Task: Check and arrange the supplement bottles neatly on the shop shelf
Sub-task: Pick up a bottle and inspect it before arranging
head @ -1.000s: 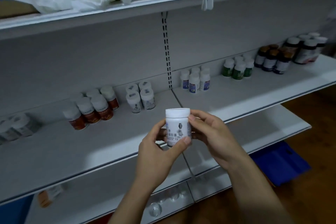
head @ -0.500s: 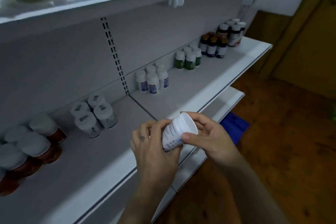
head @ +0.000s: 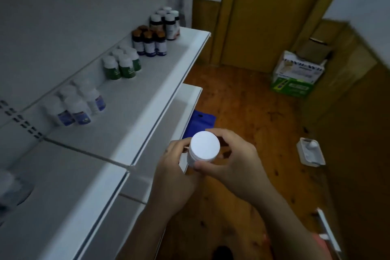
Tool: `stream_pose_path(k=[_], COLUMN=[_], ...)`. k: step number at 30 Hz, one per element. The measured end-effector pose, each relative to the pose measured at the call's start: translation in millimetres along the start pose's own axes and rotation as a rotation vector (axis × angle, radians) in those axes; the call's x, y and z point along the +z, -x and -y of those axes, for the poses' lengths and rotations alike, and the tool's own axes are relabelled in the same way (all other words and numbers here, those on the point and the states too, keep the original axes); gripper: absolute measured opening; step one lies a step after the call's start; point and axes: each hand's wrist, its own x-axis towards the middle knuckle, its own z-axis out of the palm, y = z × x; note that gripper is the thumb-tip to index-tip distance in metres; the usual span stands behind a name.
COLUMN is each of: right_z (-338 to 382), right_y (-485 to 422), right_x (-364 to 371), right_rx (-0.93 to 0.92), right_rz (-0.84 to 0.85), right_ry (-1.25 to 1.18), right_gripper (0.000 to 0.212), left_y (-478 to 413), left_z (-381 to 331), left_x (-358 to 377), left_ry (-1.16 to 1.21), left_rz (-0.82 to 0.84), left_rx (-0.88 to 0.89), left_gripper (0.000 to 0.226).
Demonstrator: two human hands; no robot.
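Left hand (head: 175, 172): lowest in the view, its fingers curled round the body of the white bottle (head: 204, 146) from the left side.
Right hand (head: 233, 164): holds the same bottle from the right; the thumb presses the side just below the cap and the other fingers arch over the far side.
White bottle: held between both hands, off the shelf, just past the shelf's front edge and above the wooden floor (head: 242, 99).
Bottle axis: the long axis runs roughly toward the camera, with the round white cap facing up at the viewer and the base pointing away and down; the label is hidden.
Shelf (head: 147, 95): white, running away to the upper right, left of the hands.
Blue bag (head: 201, 119): flat on the floor behind the bottle, partly under the lower shelf.
Purple-label bottles (head: 78, 108): a blurred upright cluster against the back panel.
Green-label bottles (head: 123, 65): the next cluster along, white caps, upright.
Brown-capped bottles (head: 148, 43): dark bodies, grouped closely, further along.
White-capped dark bottles (head: 166, 21): at the shelf's far end.
Carton (head: 297, 74): on the floor by the far wall.
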Motion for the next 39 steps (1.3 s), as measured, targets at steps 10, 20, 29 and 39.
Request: stream_pose_path(k=[10,20,29,39], right_z=[-131.7,-254.0,-324.0,-436.8], right_y=[15.8,67.2,75.6,-4.1], right_x=[-105.3,-206.4,-264.6,-306.4], right_rx=[0.399,0.664,0.824,0.998], right_rz=[-0.267,-0.451,-0.609,-0.597], right_ry=[0.122,0.106,0.063,0.071], right_gripper=[0.057,0.059,0.052,0.056], left_y=[-68.0,-112.9,-155.4,-265.5], left_z=[-65.7,-146.2,-186.8,-188.1], left_x=[121.1,264.1,368.0,496.9], left_ry=[-0.492,-0.698,-0.7,-0.659], left_rz=[0.539,0.712,0.819,0.897], left_rx=[0.172,0.433,0.586,0.641], left_gripper=[0.077,0.072,0.066,0.065])
